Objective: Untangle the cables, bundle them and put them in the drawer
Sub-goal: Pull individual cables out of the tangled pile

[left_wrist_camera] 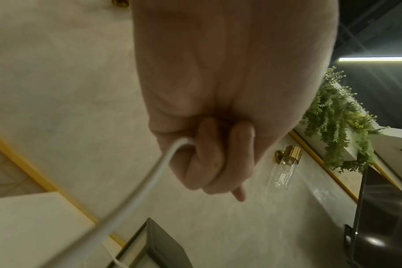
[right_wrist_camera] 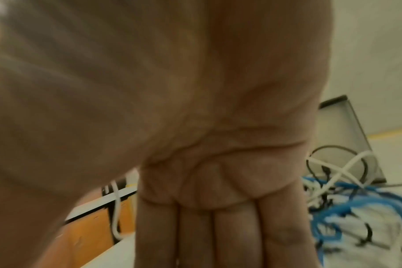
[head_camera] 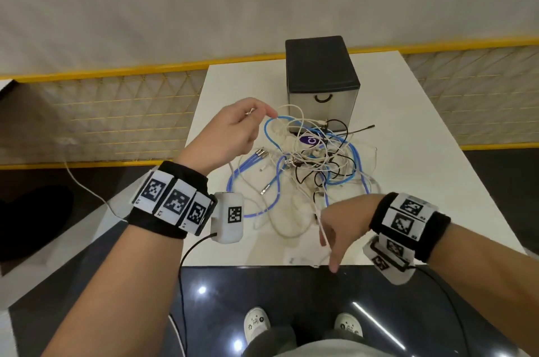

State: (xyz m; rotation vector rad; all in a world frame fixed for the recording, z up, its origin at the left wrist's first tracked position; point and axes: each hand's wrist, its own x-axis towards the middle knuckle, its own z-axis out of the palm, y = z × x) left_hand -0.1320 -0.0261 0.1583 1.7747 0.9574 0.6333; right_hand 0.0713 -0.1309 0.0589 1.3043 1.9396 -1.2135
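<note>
White table (head_camera: 408, 129) stands before a pale wall, with a yellow-framed mesh barrier (head_camera: 116, 105) behind it and dark glossy floor (head_camera: 262, 292) under the person's feet.

Left hand (head_camera: 230, 132): raised above the table, fingers curled. The left wrist view shows a white cable (left_wrist_camera: 149, 181) gripped inside the curled fingers (left_wrist_camera: 218, 154), running down and away from the fist.

Right hand (head_camera: 341, 225): lowered at the near table edge, turned downward. A white strand (head_camera: 324, 232) passes through it between thumb and fingers. In the right wrist view the fingers (right_wrist_camera: 218, 235) lie straight and side by side; the strand itself is hidden there, so the hold is confirmed from the head view only.

Tangle of cables (head_camera: 309, 161): blue, white and black strands, lying on the table between the two hands and beyond them, still knotted together. One blue loop rises to just beside the left fingertips.

Drawer box (head_camera: 322, 76): black, with a closed grey drawer front and curved handle, beyond the tangle and farther from both hands. The far strands lie touching or just beside its base; which, cannot be determined.
</note>
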